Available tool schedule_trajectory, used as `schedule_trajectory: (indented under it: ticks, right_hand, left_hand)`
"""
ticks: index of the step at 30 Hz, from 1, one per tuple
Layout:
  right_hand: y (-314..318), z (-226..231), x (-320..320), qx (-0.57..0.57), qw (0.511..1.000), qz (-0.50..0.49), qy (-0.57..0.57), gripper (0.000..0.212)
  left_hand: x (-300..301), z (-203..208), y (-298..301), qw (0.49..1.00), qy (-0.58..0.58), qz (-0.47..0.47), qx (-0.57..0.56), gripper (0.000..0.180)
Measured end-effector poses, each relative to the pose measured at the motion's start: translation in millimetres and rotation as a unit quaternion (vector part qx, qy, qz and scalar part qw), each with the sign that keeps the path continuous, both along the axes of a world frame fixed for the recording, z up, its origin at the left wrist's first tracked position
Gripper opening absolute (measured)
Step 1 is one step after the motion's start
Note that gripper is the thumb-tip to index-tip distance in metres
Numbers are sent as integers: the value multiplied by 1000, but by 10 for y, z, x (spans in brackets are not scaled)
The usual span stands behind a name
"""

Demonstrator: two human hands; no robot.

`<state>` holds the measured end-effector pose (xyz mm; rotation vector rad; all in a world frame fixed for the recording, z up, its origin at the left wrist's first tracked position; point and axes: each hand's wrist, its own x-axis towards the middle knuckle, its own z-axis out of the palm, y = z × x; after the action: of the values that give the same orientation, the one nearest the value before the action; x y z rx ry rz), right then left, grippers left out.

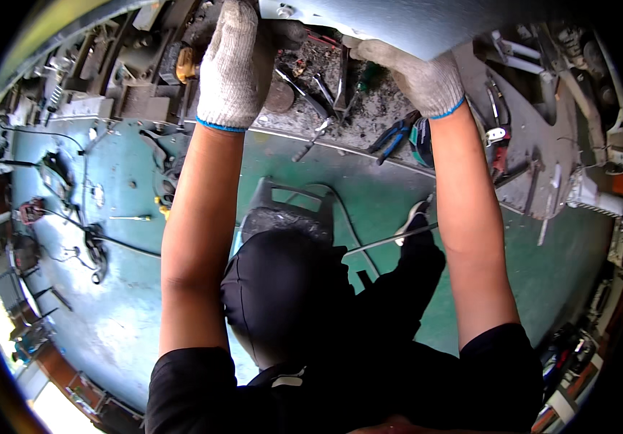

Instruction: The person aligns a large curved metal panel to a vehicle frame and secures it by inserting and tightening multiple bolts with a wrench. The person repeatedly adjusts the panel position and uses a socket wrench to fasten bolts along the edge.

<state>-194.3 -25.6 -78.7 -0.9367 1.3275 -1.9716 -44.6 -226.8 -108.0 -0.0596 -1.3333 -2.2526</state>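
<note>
At the top, a smooth grey-blue sheet-metal panel [398,25] with a bolt near its left corner hangs over the workbench. My left hand [233,72], in a white knit glove with a blue cuff, is closed at the panel's left edge; dark, dirty fingertips show beneath it. Under the panel's lower right edge, my right hand [423,76], gloved alike, grips with its fingers pointing left. The thumb side is hidden by the panel. Between the hands, the dirty bench [369,119] carries a screwdriver [304,94], a spanner [323,88] and blue-handled pliers [396,136].
A yellow-and-black power tool [181,64] lies left of my left hand. Red-handled locking pliers [499,137] rest at the right. Below stands a black stool [286,210] on the green floor [369,195]. Cables and tools [87,239] lie on the floor at left.
</note>
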Motion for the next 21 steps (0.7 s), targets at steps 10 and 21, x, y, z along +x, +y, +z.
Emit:
schedule_trajectory:
  ticks: [10,21]
  right_hand:
    - [-26,33,-38,57,991,24,122,25]
    - [1,-20,-131,62,989,27,130,25]
  left_hand:
    - [477,-1720,513,791,-516,97,-314,67]
    - [-118,-1950,1041,616,-454,88,-638,47]
